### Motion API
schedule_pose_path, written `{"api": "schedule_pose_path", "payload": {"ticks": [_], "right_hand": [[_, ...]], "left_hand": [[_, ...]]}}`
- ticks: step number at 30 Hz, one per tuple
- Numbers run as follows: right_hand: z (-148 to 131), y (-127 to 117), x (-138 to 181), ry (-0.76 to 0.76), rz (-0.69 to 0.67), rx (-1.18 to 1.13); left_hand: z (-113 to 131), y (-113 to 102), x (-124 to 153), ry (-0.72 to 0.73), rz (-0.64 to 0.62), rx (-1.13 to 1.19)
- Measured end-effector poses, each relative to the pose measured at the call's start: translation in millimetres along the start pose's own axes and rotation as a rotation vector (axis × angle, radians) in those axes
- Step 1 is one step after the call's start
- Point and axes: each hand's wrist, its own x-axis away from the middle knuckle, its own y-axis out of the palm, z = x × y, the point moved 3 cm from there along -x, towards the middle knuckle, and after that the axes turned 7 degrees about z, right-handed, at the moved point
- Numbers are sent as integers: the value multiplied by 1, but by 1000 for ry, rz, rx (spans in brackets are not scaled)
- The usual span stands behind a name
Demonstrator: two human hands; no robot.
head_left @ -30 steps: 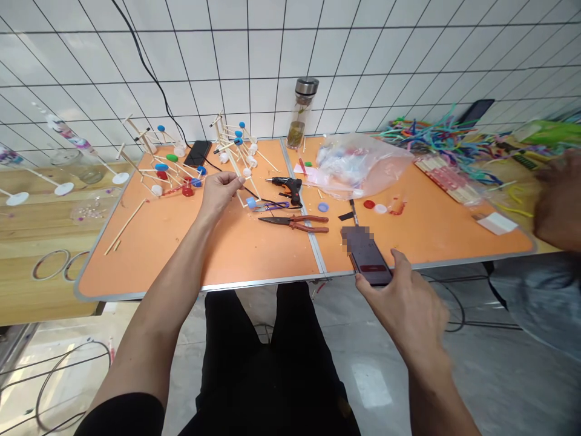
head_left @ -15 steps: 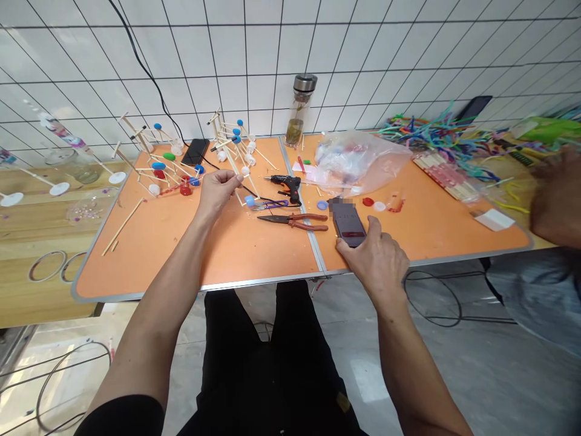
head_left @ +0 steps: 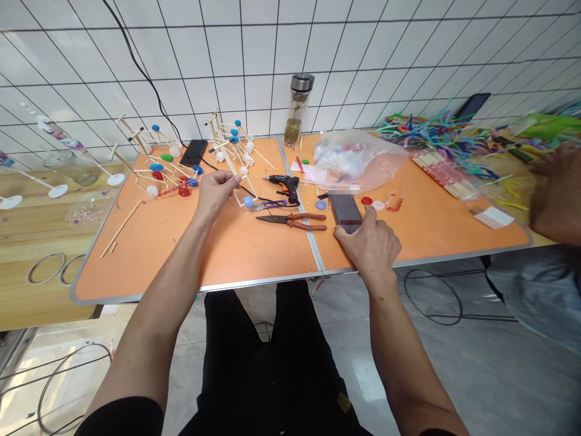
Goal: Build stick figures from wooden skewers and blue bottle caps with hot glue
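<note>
My left hand [head_left: 216,191] is closed in a pinch on a thin stick of a wooden-stick frame [head_left: 233,165] with blue and white bottle caps on it. Its fingertips hide the exact grip point. My right hand [head_left: 371,242] grips the near end of a dark smartphone [head_left: 348,215], thumb on one side and fingers on the other, at the table's right half. Between the hands lie pliers [head_left: 293,221] with red-brown handles, purple-handled scissors [head_left: 276,204] and a black hot glue gun [head_left: 285,186]. A second stick frame [head_left: 163,169] with coloured caps stands further left.
A glass tea bottle [head_left: 297,112] stands by the tiled wall. Right of it are a plastic bag [head_left: 358,158], colourful pipe cleaners [head_left: 420,136] and packed sticks [head_left: 440,174]. Another phone [head_left: 193,152] lies at the back left. Another person's arm [head_left: 556,197] is at far right.
My right hand and the smartphone have shifted slightly away from me, toward the back of the table. My left hand keeps its pinch at nearly the same spot.
</note>
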Motion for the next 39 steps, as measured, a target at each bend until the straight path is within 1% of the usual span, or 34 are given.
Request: {"api": "schedule_pose_path", "payload": {"ticks": [5,8,11,13,15,16,18,19,21,23,25,26,28,30,32,35,39], "right_hand": [[-1,4,-8,27,1,-1],[1,0,-8,22,-44,-7],[4,-15,-3,12,-75,-29],[-2,-31,-1,-22,-5,-90],[-21,-43,-2,-103,63,-214],[-38,-46,-5,-161,83,-298],[-82,-45,-16,-302,84,-539],[-107,-41,-23,-374,53,-690],[-159,-26,-41,-449,-93,-970],[-202,-9,-59,-437,-217,-1094],[-231,6,-72,-454,-261,-1176],[-239,12,-76,-462,-266,-1216],[-246,24,-81,-469,-279,-1306],[-245,35,-83,-426,-288,-1406],[-242,44,-83,-388,-345,-1502],[-241,49,-80,-418,-377,-1575],[-243,49,-76,-444,-421,-1595]], "left_hand": [[1,1,0,-3,-2,16],[1,1,0,-1,3,17],[1,1,0,3,0,16],[1,2,0,10,-3,13],[0,2,0,12,-8,2],[0,2,0,11,-7,-3],[-1,1,-1,10,4,-8],[-2,0,-1,10,12,-6],[-1,-2,-3,17,24,2],[-1,-5,-4,36,27,13],[-1,-7,-6,59,29,11],[-1,-8,-6,68,32,4],[-3,-9,-7,76,34,-20],[-6,-8,-7,73,24,-44],[-8,-7,-6,67,3,-55],[-9,-5,-5,66,-34,-61],[-11,-4,-4,93,-60,-69]]}}
